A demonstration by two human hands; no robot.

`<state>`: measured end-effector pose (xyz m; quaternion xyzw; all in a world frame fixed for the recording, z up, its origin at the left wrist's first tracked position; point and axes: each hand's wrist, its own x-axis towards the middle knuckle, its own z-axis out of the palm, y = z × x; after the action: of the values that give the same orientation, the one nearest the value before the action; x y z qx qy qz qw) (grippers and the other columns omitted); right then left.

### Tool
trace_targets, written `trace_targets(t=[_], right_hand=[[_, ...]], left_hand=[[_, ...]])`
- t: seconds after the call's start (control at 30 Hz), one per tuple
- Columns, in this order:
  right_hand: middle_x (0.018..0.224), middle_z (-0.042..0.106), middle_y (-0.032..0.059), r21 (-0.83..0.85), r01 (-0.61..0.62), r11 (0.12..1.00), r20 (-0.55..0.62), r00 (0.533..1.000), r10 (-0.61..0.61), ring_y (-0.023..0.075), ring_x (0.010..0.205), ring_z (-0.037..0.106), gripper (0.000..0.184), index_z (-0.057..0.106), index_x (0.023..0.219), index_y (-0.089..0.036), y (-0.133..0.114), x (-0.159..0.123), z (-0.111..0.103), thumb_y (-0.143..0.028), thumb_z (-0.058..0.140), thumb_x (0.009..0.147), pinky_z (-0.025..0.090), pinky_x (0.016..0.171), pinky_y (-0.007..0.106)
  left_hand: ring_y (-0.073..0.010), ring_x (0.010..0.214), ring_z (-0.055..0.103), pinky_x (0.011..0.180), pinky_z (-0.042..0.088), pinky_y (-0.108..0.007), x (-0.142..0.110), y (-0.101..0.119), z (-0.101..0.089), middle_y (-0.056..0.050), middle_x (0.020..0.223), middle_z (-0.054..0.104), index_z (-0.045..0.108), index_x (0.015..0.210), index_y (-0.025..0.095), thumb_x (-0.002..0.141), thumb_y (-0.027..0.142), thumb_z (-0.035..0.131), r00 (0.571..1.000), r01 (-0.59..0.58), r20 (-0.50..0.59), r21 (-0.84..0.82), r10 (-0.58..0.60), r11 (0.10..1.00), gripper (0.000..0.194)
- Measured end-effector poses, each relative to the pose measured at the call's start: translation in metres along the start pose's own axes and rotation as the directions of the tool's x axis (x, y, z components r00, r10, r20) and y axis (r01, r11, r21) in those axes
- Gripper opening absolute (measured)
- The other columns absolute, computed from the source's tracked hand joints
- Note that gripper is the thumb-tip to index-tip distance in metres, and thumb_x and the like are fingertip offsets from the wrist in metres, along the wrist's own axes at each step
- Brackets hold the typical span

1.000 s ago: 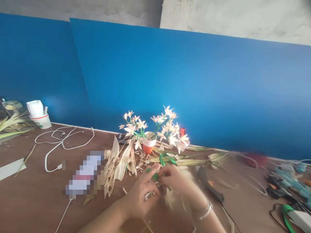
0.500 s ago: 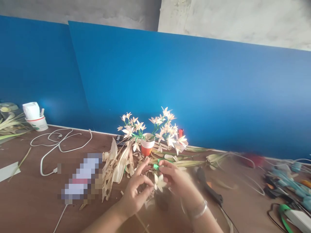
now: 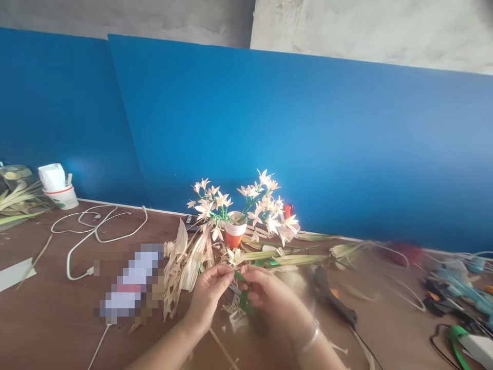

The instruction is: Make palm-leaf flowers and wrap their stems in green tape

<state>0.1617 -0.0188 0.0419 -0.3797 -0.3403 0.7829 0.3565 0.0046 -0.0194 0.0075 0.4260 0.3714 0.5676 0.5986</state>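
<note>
A small cream husk flower [image 3: 234, 256] points upward above my fingertips. My left hand [image 3: 208, 294] is closed in a pinch at its base. Close against it, my right hand [image 3: 271, 293] pinches a green tape strip [image 3: 243, 301], whose end reaches the flower's base while the rest hangs below the fingers. The fingertips of both hands nearly meet. Just beyond them stands an orange and white paper cup [image 3: 233, 237] holding green stems with many cream flowers [image 3: 265, 208]. The flower's stem is mostly hidden by my fingers.
Dry corn husks [image 3: 194, 262] lie left of the cup. A black-handled tool with a cord [image 3: 335, 298] rests to the right. At left are a blurred-out phone-like object [image 3: 133, 280], white cables [image 3: 94, 228] and a white cup [image 3: 61, 197]. Behind rises a blue panel [image 3: 269, 123].
The flower has turned upright and risen toward the cup. My hands have come together at its base, and the green tape now hangs from my right hand.
</note>
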Motion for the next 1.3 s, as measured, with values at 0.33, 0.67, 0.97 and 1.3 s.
trace_targets(t=[0.33, 0.67, 0.97, 1.3], right_hand=[[0.065, 0.056, 0.0001, -0.684, 0.297, 0.666, -0.225, 0.784, -0.579, 0.0126, 0.060, 0.045, 0.014, 0.062, 0.067, -0.016, 0.007, 0.012, 0.002, -0.030, 0.063, 0.071, 0.035, 0.056, 0.025], [0.064, 0.055, -0.0026, -0.691, 0.337, 0.640, -0.178, 0.778, -0.602, 0.0118, 0.061, 0.047, 0.012, 0.057, 0.071, -0.017, 0.007, 0.007, 0.009, -0.028, 0.058, 0.077, 0.037, 0.058, 0.023], [0.057, 0.050, -0.0044, -0.614, 0.307, 0.727, -0.235, 0.809, -0.539, 0.0096, 0.054, 0.042, 0.012, 0.056, 0.066, -0.016, 0.006, 0.008, 0.011, -0.024, 0.063, 0.071, 0.035, 0.051, 0.021], [0.054, 0.050, -0.0046, -0.625, 0.276, 0.731, -0.257, 0.811, -0.526, 0.0097, 0.052, 0.043, 0.017, 0.053, 0.061, -0.016, 0.004, 0.008, 0.010, -0.026, 0.064, 0.070, 0.034, 0.050, 0.022]], left_hand=[[-0.0140, 0.070, 0.056, 0.069, 0.040, -0.023, 0.003, -0.002, 0.003, 0.000, 0.070, 0.067, 0.069, 0.072, 0.016, 0.061, 0.032, 0.075, 0.987, 0.126, -0.091, -0.090, -0.134, 0.988, 0.020], [-0.0224, 0.092, 0.057, 0.084, 0.038, -0.030, 0.002, -0.001, 0.003, -0.005, 0.086, 0.069, 0.071, 0.074, 0.017, 0.066, 0.030, 0.071, 0.989, 0.143, -0.035, -0.044, -0.144, 0.989, 0.016], [-0.0210, 0.088, 0.056, 0.079, 0.038, -0.028, 0.000, -0.002, 0.004, -0.004, 0.084, 0.068, 0.070, 0.070, 0.017, 0.069, 0.031, 0.068, 0.991, 0.134, -0.004, 0.011, -0.134, 0.991, 0.014], [-0.0256, 0.094, 0.057, 0.079, 0.042, -0.032, -0.001, 0.000, 0.006, -0.006, 0.092, 0.068, 0.069, 0.066, 0.017, 0.067, 0.031, 0.068, 0.994, 0.110, 0.022, 0.061, -0.111, 0.992, 0.014]])
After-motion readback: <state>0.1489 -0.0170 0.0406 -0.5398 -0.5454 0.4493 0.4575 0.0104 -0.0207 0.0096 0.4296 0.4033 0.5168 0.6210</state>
